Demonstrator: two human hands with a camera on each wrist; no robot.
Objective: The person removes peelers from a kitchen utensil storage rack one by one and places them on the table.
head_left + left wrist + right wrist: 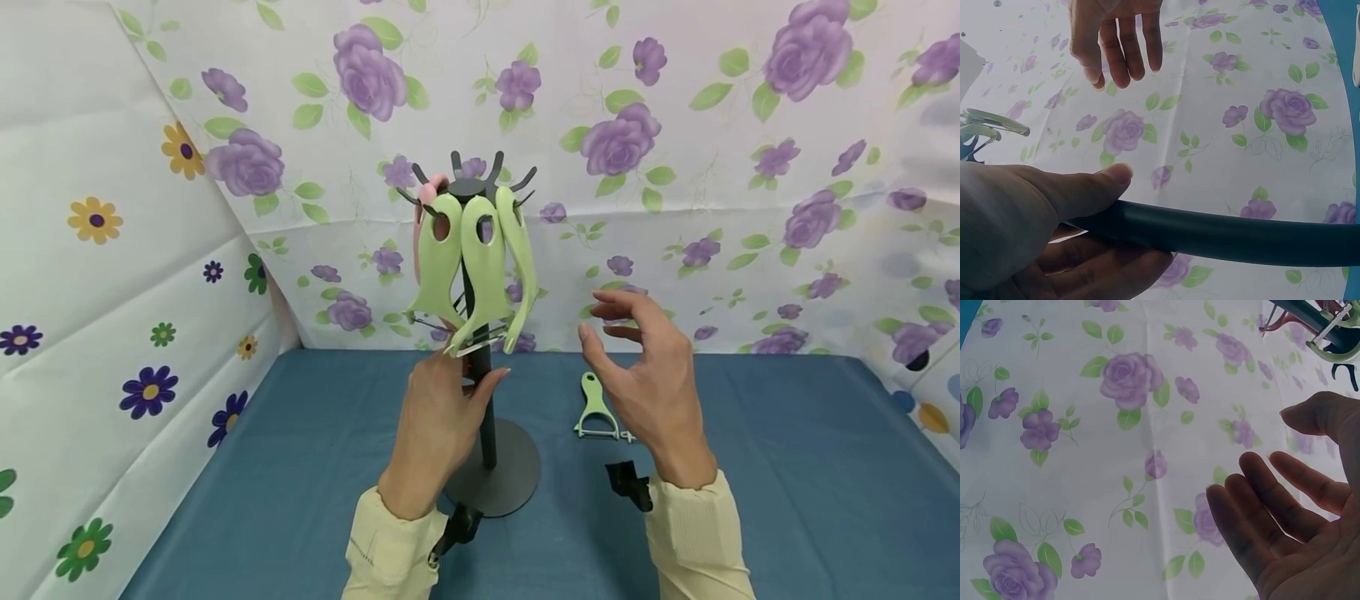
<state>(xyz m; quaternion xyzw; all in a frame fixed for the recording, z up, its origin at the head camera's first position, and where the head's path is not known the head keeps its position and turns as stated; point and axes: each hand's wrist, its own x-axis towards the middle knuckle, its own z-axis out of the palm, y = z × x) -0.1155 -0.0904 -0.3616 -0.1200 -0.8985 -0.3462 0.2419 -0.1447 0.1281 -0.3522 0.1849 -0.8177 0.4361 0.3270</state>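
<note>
A dark utensil stand (489, 433) with a ring of hooks stands upright on the table. My left hand (435, 425) grips its pole below the hanging peelers, thumb on one side and fingers on the other; the left wrist view shows the same grip on the pole (1241, 240). Several green peelers (483, 271) hang from the front hooks, blades down, and a pink peeler (429, 193) is partly hidden behind them. To the stand's right, my right hand (660, 387) is held in the air, fingers loosely bent with nothing between them.
Another green peeler (591, 393) lies on the blue tablecloth (795, 483), just beyond my right wrist. The stand's round base (513, 479) rests on the cloth. Behind is a flowered backdrop (720, 183), with a white flowered sheet (90, 292) at the left.
</note>
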